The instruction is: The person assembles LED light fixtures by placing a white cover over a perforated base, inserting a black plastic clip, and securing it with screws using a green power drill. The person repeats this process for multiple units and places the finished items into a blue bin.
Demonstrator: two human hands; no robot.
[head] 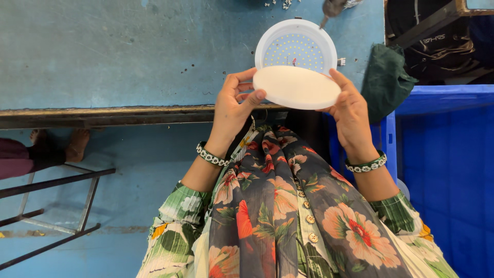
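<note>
A round white lamp housing (268, 40) with a dotted LED board inside lies on the blue table (128, 51) near its front edge. Just in front of it I hold a flat white diffuser disc (296, 87), tilted, by its edges. My left hand (234, 105) grips the disc's left rim with thumb on top. My right hand (350, 110) grips its right rim. The disc hides the near part of the housing.
A dark green cloth (386, 77) lies at the table's right corner. A blue plastic crate (447, 154) stands to the right. A metal tool tip (329, 10) hangs beyond the housing. A metal stool frame (56, 206) and another person's bare feet (72, 144) are lower left.
</note>
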